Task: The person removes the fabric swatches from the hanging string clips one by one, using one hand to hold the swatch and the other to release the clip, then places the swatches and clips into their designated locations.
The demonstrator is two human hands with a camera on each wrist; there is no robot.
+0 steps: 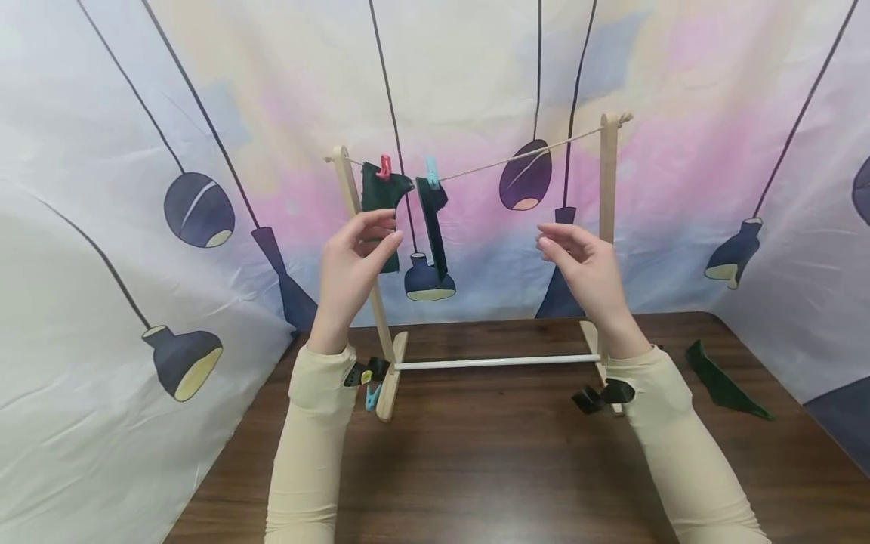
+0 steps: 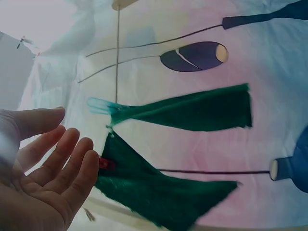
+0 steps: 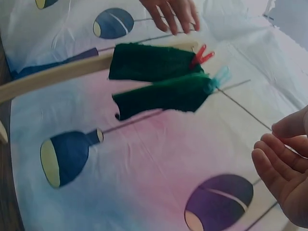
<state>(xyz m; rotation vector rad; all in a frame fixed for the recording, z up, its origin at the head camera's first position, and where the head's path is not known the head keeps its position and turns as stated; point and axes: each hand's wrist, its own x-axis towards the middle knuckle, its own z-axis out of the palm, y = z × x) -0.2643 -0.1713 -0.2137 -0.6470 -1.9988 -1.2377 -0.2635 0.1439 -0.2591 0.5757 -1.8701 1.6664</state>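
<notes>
Two green cloths hang side by side toward the left end of a string: the first cloth under a red peg, the second cloth, narrow and seen nearly edge-on from the head, under a light-blue peg. The left hand is in front of the first cloth, fingers loosely bent and thumb standing apart from them. The right hand is well apart from both cloths, before the right post, its fingers relaxed and bent inward; whether thumb and forefinger meet is hard to tell. The string runs from the left post to the right one, and a white rod joins the frame low down. It stands on a dark brown table with visible wood grain and a rounded far right corner. On it, a third green cloth lies at the right, and a blue peg beside the left foot. Pale, creased fabric printed with hanging lamps and pastel patches encloses the table.
</notes>
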